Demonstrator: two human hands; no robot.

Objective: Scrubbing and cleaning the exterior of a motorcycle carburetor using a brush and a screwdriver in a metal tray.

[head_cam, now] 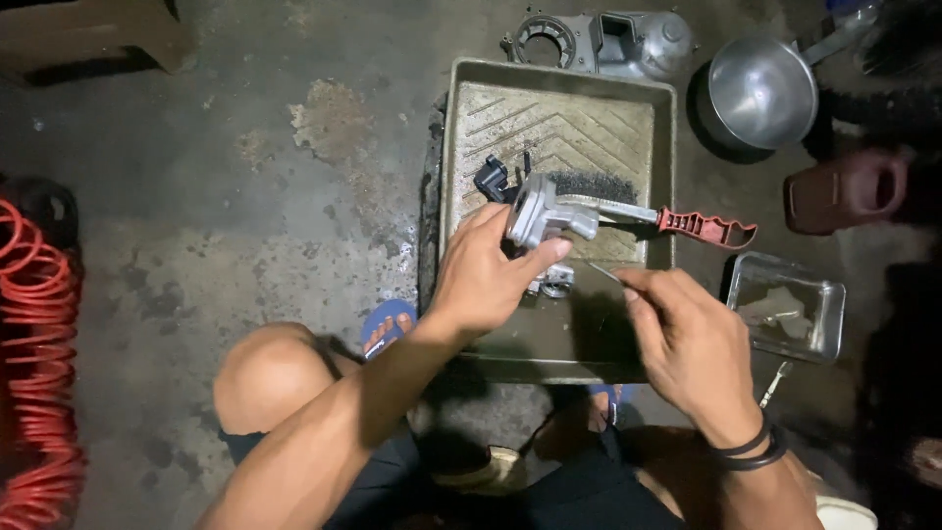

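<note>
concrete floor point(196, 196); one tray point(461, 118), one carburetor point(540, 216), two hands.

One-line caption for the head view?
Left hand holds a carburetor over a tray; right hand pinches a thin pin.

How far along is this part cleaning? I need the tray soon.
Done: the grey metal part is out and looks fairly bright. In hand: the left hand holds it over the tray, while the right hand pinches a thin wire toward it. Left: the wire brush lies in the tray, and a metal housing waits beyond it.
</note>
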